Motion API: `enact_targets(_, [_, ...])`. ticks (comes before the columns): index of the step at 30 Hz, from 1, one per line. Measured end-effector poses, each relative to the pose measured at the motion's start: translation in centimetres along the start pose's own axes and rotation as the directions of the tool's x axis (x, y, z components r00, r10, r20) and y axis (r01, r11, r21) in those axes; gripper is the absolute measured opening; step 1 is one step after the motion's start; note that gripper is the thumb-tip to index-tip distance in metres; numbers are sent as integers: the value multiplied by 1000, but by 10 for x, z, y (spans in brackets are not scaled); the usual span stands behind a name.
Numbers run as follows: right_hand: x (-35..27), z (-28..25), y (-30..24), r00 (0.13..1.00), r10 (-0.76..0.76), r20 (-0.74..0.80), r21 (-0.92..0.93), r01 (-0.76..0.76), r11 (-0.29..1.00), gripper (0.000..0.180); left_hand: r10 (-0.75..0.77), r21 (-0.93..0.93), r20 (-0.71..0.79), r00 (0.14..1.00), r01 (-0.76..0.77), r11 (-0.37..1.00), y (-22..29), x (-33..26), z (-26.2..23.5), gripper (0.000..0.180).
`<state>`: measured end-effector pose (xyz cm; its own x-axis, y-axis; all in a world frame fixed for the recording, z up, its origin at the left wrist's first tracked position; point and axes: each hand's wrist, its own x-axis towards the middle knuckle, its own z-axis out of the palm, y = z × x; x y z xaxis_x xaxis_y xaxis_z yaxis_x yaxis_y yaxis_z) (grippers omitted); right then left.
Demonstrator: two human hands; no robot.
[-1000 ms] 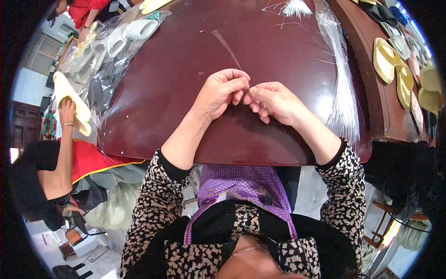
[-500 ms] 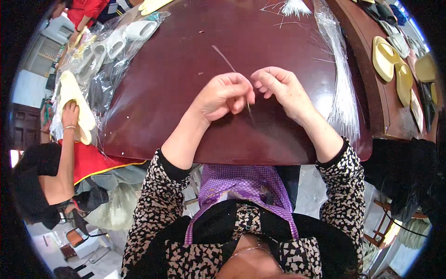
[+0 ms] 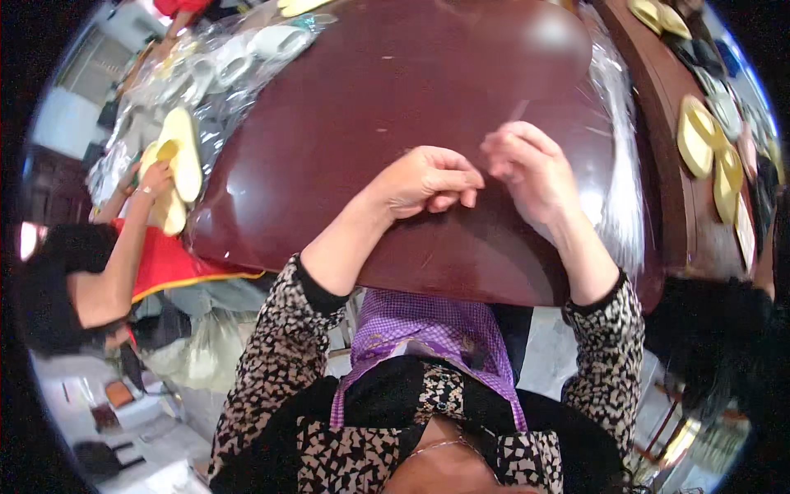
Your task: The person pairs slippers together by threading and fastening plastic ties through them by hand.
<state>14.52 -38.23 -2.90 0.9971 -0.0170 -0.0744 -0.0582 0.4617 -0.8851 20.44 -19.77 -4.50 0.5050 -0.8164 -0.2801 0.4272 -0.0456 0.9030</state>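
Over the dark red table (image 3: 387, 99), my left hand (image 3: 428, 183) is closed in a pinch. Whatever its fingertips may hold does not show. Close to its right, my right hand (image 3: 535, 169) is raised with curled fingers, smeared by motion. A faint, pale thin streak (image 3: 520, 110) rises just above the right fingers; whether they grip it is too blurred to say. A bundle of thin white strands (image 3: 621, 165) in clear plastic lies along the table's right side.
At the left, a co-worker's hand (image 3: 156, 175) holds yellow slippers (image 3: 179, 152). Behind them are pale slippers (image 3: 230, 72) in clear plastic bags. On a brown surface at the right lie more yellow slippers (image 3: 698, 136). A pale blurred patch (image 3: 547, 33) shows at the table's far side.
My hands have drawn slightly apart and shifted right in view. The thin strand at my left fingers no longer shows there. The co-worker's yellow slippers have moved right; the whole view has shifted somewhat.
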Motion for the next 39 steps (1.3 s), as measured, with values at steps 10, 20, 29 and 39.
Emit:
enact_targets(10, [-2, -13, 13, 991, 54, 126, 279, -87, 956, 10, 403, 663, -215, 890, -170, 729, -9, -37, 3, 10])
enact_targets(20, [-4, -12, 14, 986, 78, 149, 290, -119, 950, 12, 730, 967, -144, 668, -62, 247, -27, -107, 13, 8])
enact_targets(29, [2, -20, 18, 982, 101, 161, 314, -147, 938, 13, 774, 905, -278, 569, -115, 410, -25, -115, 26, 20])
enact_targets(39, [0, -21, 19, 987, 108, 120, 336, -143, 931, 11, 743, 827, -371, 558, -166, 537, -9, -117, 31, 21])
